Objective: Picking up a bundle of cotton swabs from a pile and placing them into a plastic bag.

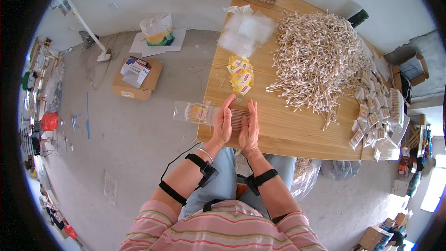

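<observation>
Near the middle of the frame, a row of cotton swabs lies on the wooden table, between the left hand and the right hand. Both hands stand on edge, palms facing, fingers straight and close together rather than curled. The row sits beside the inner sides of the fingers, whose tips reach past its upper end; how firmly they press on it, I cannot tell.

Each swab in the row points up and down the frame, its long axis roughly in line with the fingers, while the row itself runs left to right. Just left of the left hand, a clear bag stretches sideways past the table's left edge; swabs inside it also point up and down, with a yellow label card among them. Whether the bag touches that hand is hidden.

Above the hands, overlapping yellow cards carry red and white printed marks, too small to make out. Farther up lie clear plastic sleeves, and at upper right spreads a large heap of loose swabs
</observation>
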Demonstrator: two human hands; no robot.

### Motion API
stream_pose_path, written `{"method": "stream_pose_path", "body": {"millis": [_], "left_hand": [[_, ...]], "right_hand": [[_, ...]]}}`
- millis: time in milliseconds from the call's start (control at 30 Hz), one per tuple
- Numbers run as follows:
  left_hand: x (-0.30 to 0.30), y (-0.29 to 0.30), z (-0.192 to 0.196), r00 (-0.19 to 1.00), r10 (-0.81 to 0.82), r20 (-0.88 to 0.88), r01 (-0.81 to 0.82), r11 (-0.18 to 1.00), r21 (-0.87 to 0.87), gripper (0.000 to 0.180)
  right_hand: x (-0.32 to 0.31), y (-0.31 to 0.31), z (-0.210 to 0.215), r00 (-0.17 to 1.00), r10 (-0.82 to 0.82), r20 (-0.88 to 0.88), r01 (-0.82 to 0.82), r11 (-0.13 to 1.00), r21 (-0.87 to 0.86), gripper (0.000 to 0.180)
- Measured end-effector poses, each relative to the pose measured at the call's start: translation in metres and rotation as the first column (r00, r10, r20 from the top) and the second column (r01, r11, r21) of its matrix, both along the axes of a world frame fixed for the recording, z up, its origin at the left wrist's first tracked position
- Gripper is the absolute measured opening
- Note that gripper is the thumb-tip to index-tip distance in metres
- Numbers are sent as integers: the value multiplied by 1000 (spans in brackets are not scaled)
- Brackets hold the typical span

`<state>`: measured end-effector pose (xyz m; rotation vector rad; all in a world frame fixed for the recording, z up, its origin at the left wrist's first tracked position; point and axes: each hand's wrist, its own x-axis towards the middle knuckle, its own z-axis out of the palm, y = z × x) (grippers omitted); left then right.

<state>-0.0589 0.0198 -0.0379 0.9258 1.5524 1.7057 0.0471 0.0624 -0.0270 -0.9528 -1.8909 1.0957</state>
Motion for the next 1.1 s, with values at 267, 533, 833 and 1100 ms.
{"method": "stream_pose_path", "body": {"millis": [267,533,833,1100], "left_hand": [[1,2,0,998,28,49,-30,999,40,61],[3,3,-1,999,31,-10,-31,999,18,57],[-6,-53,20,794,-220,-567,107,968,-227,44],[0,-73,30,513,-443,-735,145,889,-434,55]], "right_hand": [[31,2,4,841,90,534,-233,950,207,73],[26,-8,9,655,32,755,-373,883,285,92],[25,-8,11,649,9,761,-363,883,299,100],[24,-7,16,509,53,859,-381,909,170,103]]}}
